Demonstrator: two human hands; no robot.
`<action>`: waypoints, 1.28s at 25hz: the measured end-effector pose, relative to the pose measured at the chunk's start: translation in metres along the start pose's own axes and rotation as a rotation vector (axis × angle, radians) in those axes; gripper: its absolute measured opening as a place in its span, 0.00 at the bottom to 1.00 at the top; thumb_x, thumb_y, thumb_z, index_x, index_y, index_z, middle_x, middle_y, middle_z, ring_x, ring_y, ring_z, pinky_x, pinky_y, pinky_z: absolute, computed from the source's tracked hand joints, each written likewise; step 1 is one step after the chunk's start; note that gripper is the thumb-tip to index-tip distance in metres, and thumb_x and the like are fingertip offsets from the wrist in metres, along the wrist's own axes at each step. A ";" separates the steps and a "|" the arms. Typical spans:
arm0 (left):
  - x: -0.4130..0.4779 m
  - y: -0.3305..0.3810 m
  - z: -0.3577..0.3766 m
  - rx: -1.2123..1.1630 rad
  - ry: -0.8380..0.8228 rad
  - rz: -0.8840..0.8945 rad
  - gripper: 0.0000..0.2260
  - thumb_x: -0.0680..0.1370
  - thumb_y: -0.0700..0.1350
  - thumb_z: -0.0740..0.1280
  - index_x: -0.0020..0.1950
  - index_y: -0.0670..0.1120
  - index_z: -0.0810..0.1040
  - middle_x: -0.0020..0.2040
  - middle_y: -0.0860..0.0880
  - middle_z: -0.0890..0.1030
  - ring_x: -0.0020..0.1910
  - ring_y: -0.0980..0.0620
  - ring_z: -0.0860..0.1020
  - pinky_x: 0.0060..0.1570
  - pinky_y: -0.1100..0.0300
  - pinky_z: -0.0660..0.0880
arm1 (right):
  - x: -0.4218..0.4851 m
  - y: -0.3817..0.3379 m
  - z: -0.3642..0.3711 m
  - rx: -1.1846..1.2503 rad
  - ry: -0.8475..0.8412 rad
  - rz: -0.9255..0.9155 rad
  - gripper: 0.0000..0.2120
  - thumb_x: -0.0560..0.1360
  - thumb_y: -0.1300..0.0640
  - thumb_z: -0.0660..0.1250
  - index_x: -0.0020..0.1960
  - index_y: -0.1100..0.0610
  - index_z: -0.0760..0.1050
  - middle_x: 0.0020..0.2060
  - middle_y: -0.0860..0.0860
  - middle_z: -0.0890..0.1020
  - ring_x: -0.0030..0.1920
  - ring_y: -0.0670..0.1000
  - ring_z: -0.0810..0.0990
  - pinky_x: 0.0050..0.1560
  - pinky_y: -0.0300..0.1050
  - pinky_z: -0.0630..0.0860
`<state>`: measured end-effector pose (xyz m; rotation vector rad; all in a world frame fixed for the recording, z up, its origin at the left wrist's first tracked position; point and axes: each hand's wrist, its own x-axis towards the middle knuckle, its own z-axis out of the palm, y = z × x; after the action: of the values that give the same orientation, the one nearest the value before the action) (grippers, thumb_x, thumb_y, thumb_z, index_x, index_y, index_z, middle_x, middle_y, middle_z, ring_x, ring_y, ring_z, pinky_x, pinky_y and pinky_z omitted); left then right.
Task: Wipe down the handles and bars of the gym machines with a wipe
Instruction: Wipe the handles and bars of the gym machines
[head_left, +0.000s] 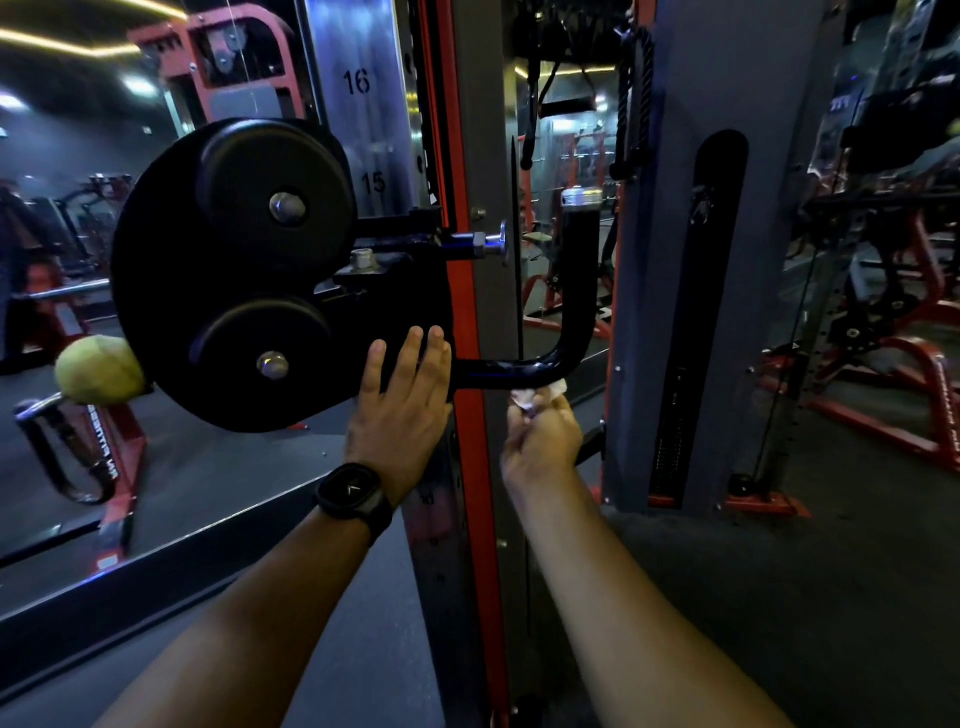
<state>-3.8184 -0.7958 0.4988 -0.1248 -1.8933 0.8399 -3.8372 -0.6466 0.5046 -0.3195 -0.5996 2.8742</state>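
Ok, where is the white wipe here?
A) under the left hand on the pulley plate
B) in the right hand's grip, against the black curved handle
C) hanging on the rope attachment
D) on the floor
B: the white wipe is bunched in the grip of the right hand, touching the underside of the black curved handle.

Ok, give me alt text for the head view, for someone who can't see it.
The right hand holds a white wipe against the underside of a black L-shaped handle. The left hand rests flat on the black pulley housing beside it.
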 end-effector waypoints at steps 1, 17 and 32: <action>0.000 0.000 0.000 -0.001 -0.001 -0.004 0.32 0.78 0.56 0.63 0.76 0.40 0.61 0.76 0.42 0.64 0.75 0.42 0.62 0.73 0.39 0.38 | 0.001 -0.006 -0.001 -0.021 0.004 -0.023 0.18 0.77 0.72 0.53 0.54 0.57 0.78 0.31 0.48 0.72 0.26 0.42 0.66 0.20 0.32 0.63; 0.006 0.010 -0.005 -0.076 -0.047 -0.072 0.32 0.78 0.53 0.66 0.77 0.40 0.58 0.77 0.42 0.62 0.76 0.41 0.60 0.73 0.36 0.39 | 0.010 -0.060 0.015 -0.743 -0.117 -0.670 0.12 0.81 0.56 0.61 0.60 0.49 0.80 0.39 0.34 0.80 0.45 0.33 0.78 0.49 0.29 0.71; 0.008 0.004 -0.007 -0.079 -0.013 -0.050 0.32 0.76 0.51 0.68 0.75 0.40 0.61 0.76 0.42 0.65 0.73 0.41 0.64 0.73 0.38 0.41 | 0.025 -0.092 0.044 -1.059 -0.280 -1.196 0.12 0.80 0.62 0.64 0.62 0.61 0.79 0.51 0.50 0.83 0.52 0.43 0.80 0.53 0.27 0.72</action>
<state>-3.8175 -0.7858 0.5041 -0.1200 -1.9346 0.7336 -3.8591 -0.5745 0.5773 0.2668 -1.6088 1.2907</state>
